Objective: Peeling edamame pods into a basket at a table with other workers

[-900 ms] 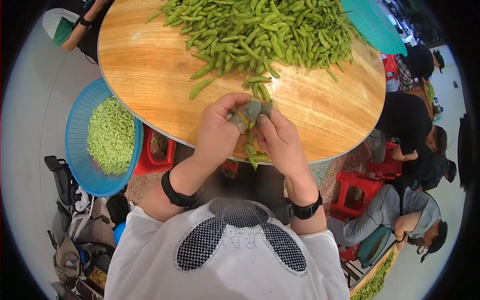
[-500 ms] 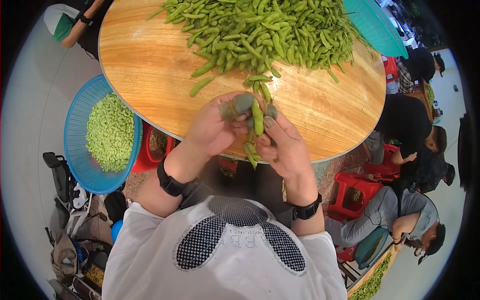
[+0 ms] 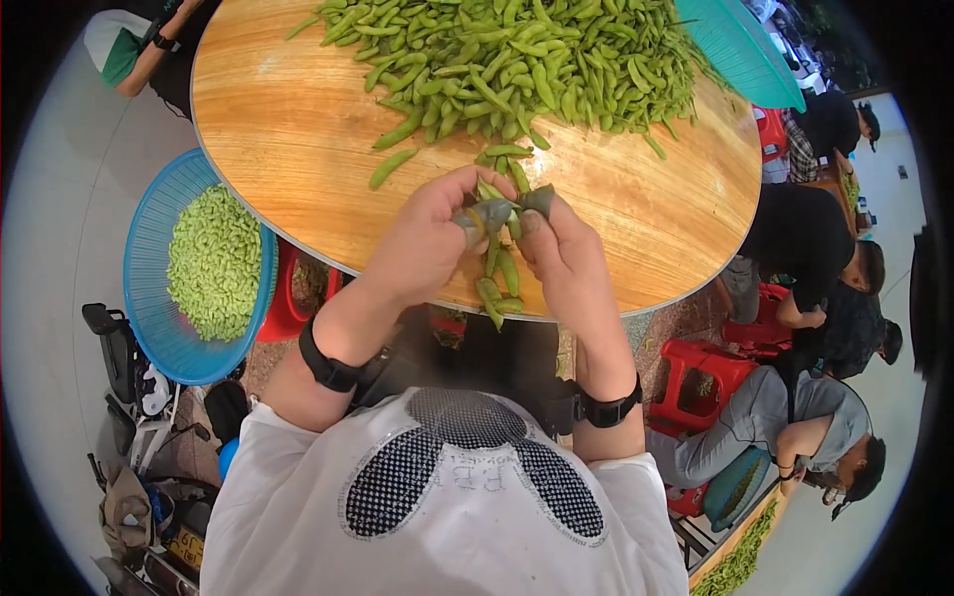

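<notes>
Close together over the near part of a round wooden table [image 3: 288, 129], my two hands pinch a green soybean pod [image 3: 514, 226], partly hidden by the fingers. My left hand [image 3: 427, 233] is closed on its left side, and my right hand [image 3: 566, 253] grips it from the right. Grey-green covers sit on some fingertips of both hands. Under and below the hands, several pods [image 3: 490, 293] lie at the table's near edge. Beyond them a large heap of green pods [image 3: 537, 74] spreads over the far side, with one loose pod [image 3: 394, 168] to its left.
Left of the table stands a blue basket [image 3: 136, 263] holding shelled green beans [image 3: 211, 263]. A teal basket [image 3: 740, 55] is at the far right of the table. Red stools [image 3: 701, 382] and seated people [image 3: 805, 248] are on the right; a parked two-wheeler [image 3: 139, 412] is lower left.
The pod stood upright and mostly visible between my fingers; now both hands have closed over it, the left thumb's side pressed in and turned. More of the pods below shows.
</notes>
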The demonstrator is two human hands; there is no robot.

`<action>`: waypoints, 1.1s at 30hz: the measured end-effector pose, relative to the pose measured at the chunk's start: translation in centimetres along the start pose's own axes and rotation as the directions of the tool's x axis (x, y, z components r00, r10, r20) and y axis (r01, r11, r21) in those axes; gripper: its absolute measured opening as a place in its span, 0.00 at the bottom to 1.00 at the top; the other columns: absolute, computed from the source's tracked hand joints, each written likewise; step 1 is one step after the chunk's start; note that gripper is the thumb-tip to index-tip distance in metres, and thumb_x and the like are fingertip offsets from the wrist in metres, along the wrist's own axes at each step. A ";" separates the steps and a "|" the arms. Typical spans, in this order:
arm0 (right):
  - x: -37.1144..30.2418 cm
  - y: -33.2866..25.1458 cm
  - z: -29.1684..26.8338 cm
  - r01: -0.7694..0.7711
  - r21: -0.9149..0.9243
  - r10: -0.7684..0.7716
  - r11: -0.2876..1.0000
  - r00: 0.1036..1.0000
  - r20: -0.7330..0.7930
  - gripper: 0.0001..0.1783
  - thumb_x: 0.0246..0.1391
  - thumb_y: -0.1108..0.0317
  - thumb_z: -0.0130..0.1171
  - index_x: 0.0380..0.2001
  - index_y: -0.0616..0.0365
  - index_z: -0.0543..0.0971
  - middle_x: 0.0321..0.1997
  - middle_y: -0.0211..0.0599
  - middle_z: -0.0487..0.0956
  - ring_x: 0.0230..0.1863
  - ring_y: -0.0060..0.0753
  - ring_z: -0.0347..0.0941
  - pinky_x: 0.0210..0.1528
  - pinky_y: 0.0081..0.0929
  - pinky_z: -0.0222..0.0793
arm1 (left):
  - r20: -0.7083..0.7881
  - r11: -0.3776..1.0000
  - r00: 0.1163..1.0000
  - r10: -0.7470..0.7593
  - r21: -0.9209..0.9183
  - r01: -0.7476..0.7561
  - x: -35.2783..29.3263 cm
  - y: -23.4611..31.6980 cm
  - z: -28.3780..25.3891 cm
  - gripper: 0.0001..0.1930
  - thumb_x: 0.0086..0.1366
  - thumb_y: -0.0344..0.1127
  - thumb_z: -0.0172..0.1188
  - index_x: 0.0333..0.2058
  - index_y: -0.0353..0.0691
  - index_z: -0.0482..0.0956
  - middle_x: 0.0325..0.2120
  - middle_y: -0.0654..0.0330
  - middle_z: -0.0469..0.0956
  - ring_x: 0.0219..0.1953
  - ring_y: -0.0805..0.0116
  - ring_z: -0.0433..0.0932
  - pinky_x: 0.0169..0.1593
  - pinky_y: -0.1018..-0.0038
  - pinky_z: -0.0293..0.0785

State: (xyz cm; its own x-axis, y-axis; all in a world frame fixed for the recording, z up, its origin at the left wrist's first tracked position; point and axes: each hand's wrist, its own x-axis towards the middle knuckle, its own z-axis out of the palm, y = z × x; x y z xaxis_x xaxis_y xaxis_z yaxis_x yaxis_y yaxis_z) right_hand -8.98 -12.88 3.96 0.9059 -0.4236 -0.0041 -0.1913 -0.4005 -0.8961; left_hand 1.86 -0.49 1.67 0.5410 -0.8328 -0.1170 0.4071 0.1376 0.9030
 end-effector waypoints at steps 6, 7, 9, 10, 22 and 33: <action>0.0 -0.2 0.8 -0.046 0.102 0.050 0.994 0.998 -0.035 0.10 0.58 0.68 0.48 0.38 0.64 0.72 0.24 0.49 0.71 0.27 0.37 0.70 0.32 0.31 0.66 | 0.136 0.902 0.989 -0.062 -0.416 0.114 0.3 -0.7 -1.4 0.09 0.63 0.28 0.50 0.41 0.37 0.73 0.31 0.68 0.73 0.29 0.83 0.69 0.28 0.89 0.61; 0.0 0.4 0.9 0.056 0.021 -0.055 0.998 0.995 -0.078 0.10 0.57 0.68 0.50 0.36 0.65 0.71 0.26 0.53 0.72 0.29 0.47 0.72 0.32 0.33 0.66 | 0.093 0.892 0.992 -0.087 -0.436 0.119 0.3 -0.7 -1.0 0.09 0.63 0.28 0.49 0.41 0.37 0.73 0.31 0.68 0.73 0.28 0.83 0.69 0.28 0.89 0.60; -0.4 -0.2 0.6 0.097 -0.058 -0.100 0.994 0.993 -0.056 0.12 0.54 0.65 0.55 0.33 0.65 0.71 0.24 0.58 0.72 0.28 0.59 0.71 0.28 0.36 0.66 | 0.004 0.829 0.981 -0.195 -0.533 0.167 0.1 -0.2 -0.4 0.10 0.63 0.28 0.48 0.41 0.36 0.73 0.29 0.67 0.73 0.27 0.83 0.69 0.26 0.88 0.60; -0.5 -0.5 0.6 0.040 -0.041 -0.041 0.998 0.998 -0.036 0.13 0.54 0.65 0.56 0.30 0.65 0.71 0.22 0.57 0.72 0.25 0.59 0.70 0.25 0.37 0.65 | 0.025 0.838 0.987 -0.162 -0.524 0.151 -0.2 -0.3 -0.6 0.10 0.63 0.28 0.48 0.41 0.36 0.73 0.29 0.67 0.73 0.27 0.83 0.69 0.26 0.88 0.60; -0.5 -0.4 3.0 0.291 -0.431 -0.297 0.854 0.953 0.054 0.08 0.51 0.66 0.55 0.25 0.59 0.70 0.20 0.49 0.73 0.24 0.55 0.71 0.24 0.42 0.66 | -0.199 0.990 0.970 0.140 0.002 -0.143 -1.1 -1.5 0.3 0.13 0.61 0.26 0.43 0.41 0.38 0.75 0.32 0.66 0.77 0.33 0.80 0.72 0.34 0.83 0.68; -1.0 -0.1 2.9 0.230 -0.032 -0.229 0.973 0.973 0.027 0.10 0.51 0.64 0.56 0.25 0.60 0.73 0.17 0.46 0.70 0.18 0.46 0.69 0.21 0.33 0.63 | 0.001 0.966 0.979 -0.206 -0.160 0.203 -2.4 0.2 -1.1 0.17 0.58 0.20 0.42 0.45 0.35 0.74 0.36 0.65 0.75 0.35 0.78 0.72 0.37 0.84 0.67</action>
State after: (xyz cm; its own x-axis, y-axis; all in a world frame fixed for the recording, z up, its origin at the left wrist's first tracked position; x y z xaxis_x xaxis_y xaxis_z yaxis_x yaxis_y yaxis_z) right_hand -8.79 -10.04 2.80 0.9356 -0.2981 0.1890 0.0100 -0.5128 -0.8585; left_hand 1.49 2.09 1.68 0.4450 -0.8438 -0.2998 0.6209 0.0494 0.7824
